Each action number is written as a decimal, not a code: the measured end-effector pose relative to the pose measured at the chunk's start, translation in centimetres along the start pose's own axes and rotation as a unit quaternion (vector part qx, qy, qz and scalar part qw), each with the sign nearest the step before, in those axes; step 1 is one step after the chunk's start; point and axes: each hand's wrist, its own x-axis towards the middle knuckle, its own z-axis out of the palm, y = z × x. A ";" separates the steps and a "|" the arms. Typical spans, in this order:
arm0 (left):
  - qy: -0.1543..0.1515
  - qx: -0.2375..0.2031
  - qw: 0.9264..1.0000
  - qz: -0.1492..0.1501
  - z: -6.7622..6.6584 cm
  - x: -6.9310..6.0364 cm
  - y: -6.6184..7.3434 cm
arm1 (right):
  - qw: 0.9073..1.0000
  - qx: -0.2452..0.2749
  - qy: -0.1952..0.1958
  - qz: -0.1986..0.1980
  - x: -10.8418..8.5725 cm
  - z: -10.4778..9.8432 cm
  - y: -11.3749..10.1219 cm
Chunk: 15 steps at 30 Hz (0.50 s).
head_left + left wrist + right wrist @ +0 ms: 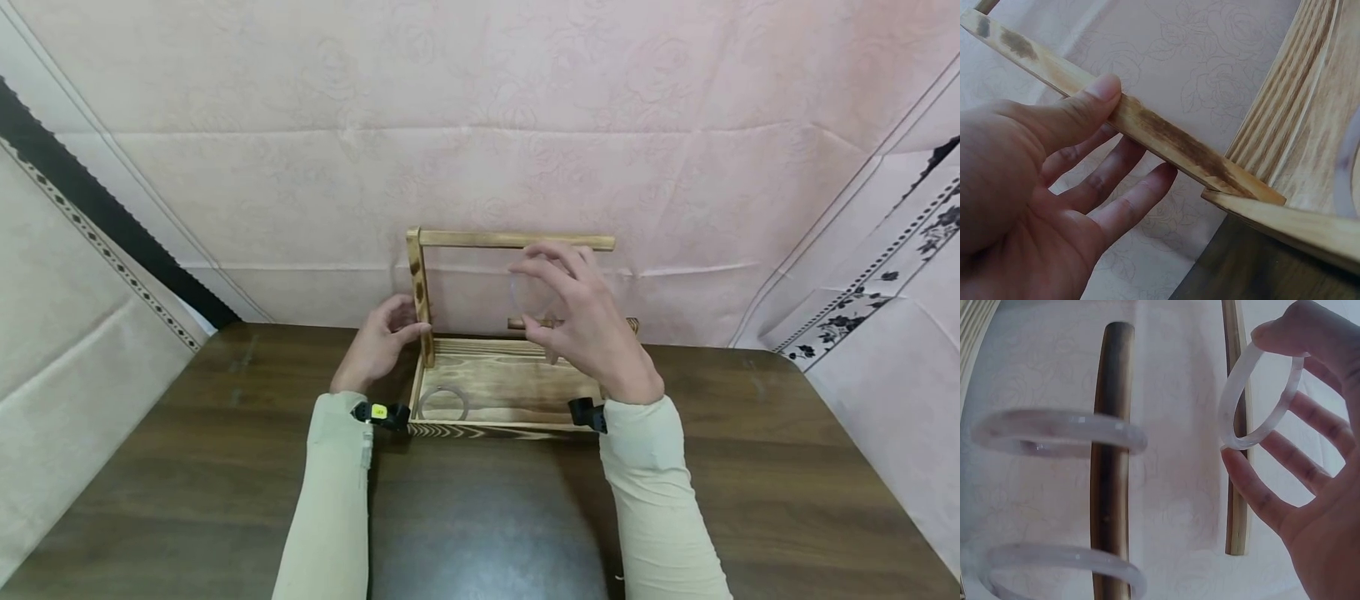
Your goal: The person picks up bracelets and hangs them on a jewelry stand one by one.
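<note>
A wooden stand has a shallow tray (pixel 517 392), a left upright (pixel 420 292) and a top bar (pixel 480 239). My left hand (pixel 382 346) grips the upright, thumb on its near face and fingers behind, as the left wrist view shows. With the right hand (pixel 588 321) I pinch a translucent white bangle (pixel 1235 400) between thumb and fingertips, close to the top bar. Two more pale bangles, an upper (pixel 1060 428) and a lower (pixel 1066 556) in the right wrist view, hang around the shorter lower bar (pixel 1113 375). Another bangle (pixel 442 403) lies at the tray's left.
The stand rests on a dark brown wooden table (pixel 225 467) near its back edge. Behind rises a pale pink patterned cloth (pixel 480 167). White cloths with dark borders hang at the left (pixel 90 308) and right (pixel 892 342) sides.
</note>
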 end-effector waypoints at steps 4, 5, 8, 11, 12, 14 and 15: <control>-0.001 0.003 1.000 0.001 -0.1 -0.1 0.1 | 1.000 -0.002 0.011 0.000 -0.1 -0.3 0.4; -0.001 0.001 1.000 0.001 -0.1 -0.1 0.1 | 1.000 -0.001 0.013 0.000 -0.2 -0.4 0.5; -0.003 -0.004 1.000 0.001 -0.1 0.0 0.1 | 1.000 0.002 0.019 0.003 -0.2 -0.7 0.6; -0.004 -0.008 1.000 0.002 -0.1 0.1 0.1 | 1.000 0.000 0.019 0.008 -0.3 -0.9 0.7; -0.004 -0.006 1.000 0.003 -0.1 0.1 0.1 | 1.000 -0.002 0.020 0.009 -0.4 -1.0 0.7; -0.004 -0.005 1.000 0.002 -0.1 0.0 0.0 | 1.000 -0.004 0.022 0.012 -0.5 -1.1 0.8; -0.005 -0.004 1.000 0.002 -0.1 0.0 0.0 | 1.000 -0.005 0.023 0.013 -0.5 -1.1 0.9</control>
